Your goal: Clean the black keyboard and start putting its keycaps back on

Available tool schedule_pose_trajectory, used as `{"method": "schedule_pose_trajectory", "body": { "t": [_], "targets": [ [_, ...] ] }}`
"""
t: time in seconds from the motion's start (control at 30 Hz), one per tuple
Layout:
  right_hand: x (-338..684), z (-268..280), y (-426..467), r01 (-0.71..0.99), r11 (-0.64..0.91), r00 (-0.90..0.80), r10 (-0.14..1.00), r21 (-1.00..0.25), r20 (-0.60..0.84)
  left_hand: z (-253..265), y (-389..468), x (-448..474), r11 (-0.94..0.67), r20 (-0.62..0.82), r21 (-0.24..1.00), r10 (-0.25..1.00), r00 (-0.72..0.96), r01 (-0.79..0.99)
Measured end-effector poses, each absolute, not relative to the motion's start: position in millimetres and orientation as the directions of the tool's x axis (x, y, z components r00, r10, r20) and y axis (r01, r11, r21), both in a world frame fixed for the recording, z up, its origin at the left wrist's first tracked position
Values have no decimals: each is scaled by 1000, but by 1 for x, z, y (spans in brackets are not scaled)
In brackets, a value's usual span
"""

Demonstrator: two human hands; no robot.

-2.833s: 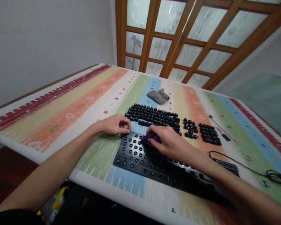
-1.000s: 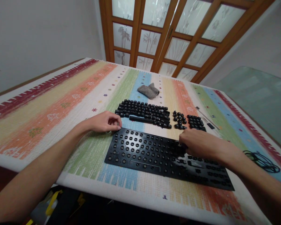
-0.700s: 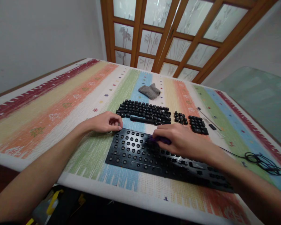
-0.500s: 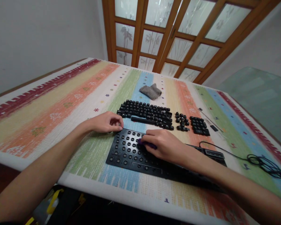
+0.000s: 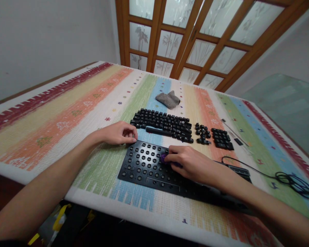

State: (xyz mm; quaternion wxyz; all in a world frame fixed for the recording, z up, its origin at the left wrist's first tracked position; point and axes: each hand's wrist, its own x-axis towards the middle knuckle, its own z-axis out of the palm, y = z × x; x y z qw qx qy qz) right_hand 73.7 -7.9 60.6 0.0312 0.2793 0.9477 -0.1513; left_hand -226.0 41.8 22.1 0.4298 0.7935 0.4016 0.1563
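We found the black rectangular keyboard base [image 5: 146,168] toward 6 o'clock on the striped tablecloth [image 5: 100,173]. Over it, the right hand [image 5: 194,163] clamped its fingers on crumpled purple cloth [image 5: 163,158]. The left hand [image 5: 119,133] touched its 10-o'clock corner, fingers curled; whether gripping, we could not tell.

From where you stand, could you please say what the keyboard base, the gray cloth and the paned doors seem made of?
Keyboard base: probably plastic, perhaps metal; black and satin, given its diffuse sheen. Gray cloth: likely textile, matte; its surface looks fuzzy. Paned doors: apparently wood by colour, smooth, around likely glass letting light through.
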Motion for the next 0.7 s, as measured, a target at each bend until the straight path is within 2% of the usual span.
{"method": "schedule_pose_trajectory", "body": {
  "t": [0.23,0.7],
  "targets": [
    [98,65,-7,567,768,-823,536,-298,-188,21,42,-227,-295,-105,810,777,620,507],
    [134,61,-20,691,698,-720,644,-185,-259,21,43,-227,-290,-126,799,777,617,528]
  ]
}}
